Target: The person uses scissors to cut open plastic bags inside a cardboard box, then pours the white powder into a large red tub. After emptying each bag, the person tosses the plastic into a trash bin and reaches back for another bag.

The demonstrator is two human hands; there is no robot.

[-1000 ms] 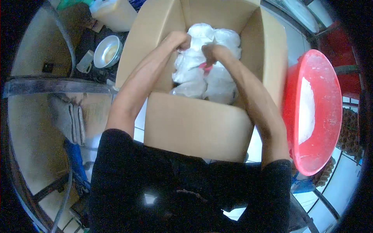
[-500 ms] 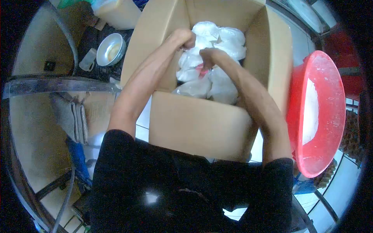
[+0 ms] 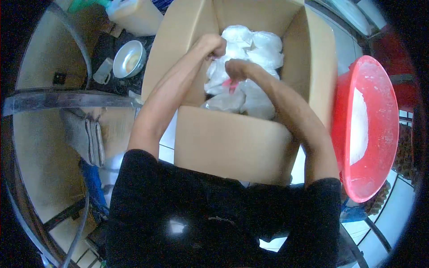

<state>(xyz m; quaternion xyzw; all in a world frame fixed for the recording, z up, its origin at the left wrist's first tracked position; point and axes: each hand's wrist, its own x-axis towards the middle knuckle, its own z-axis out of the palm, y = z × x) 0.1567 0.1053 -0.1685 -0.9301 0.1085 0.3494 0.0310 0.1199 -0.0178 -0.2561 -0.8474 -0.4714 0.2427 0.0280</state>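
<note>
Several clear plastic bags of white contents [image 3: 259, 105] are packed together in an open cardboard box [image 3: 232, 138]. My left hand [image 3: 216, 46] is closed in a fist over the bags along the box's left side; whatever it grips is hidden. Close beside it, my right hand [image 3: 237, 70] reaches in from the right with its fingers curled downward over the middle bags. Just below those fingers a small pink piece [image 3: 231, 85] shows against the white plastic; I cannot tell whether the hand holds it.
A large red basin [image 3: 377, 129] with white powder [image 3: 359, 127] inside stands right of the box. To the left are a white bowl [image 3: 129, 59], a clear plastic cup [image 3: 103, 71], a pale jug [image 3: 135, 17] and a folded grey cloth [image 3: 93, 142]. A metal bar [image 3: 67, 102] crosses the left side.
My right hand has shifted slightly left, closer to my left hand, and more of the pink piece shows below it. My left hand stays closed in nearly the same place.
</note>
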